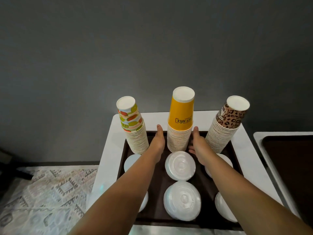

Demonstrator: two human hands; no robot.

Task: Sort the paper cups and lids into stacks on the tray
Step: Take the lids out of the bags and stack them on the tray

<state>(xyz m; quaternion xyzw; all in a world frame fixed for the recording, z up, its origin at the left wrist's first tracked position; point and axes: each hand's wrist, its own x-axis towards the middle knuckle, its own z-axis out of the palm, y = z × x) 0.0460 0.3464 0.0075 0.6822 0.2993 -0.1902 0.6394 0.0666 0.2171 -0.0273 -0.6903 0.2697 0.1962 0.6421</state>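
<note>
Both hands — left (pixel 158 139), right (pixel 197 143) — laid flat-fingered beside the yellow stack (pixel 180 126), gripping nothing; cups and lids (pixel 180 165) seemingly all stacked on the tray (pixel 227 150) — little left.

Left lid stacks (pixel 131 162) half behind forearm; fingertips unseen.

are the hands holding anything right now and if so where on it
Both hands, left and right, flank the yellow cup stack at its lower half. Contact is likely, but finger grip cannot be told.
</note>
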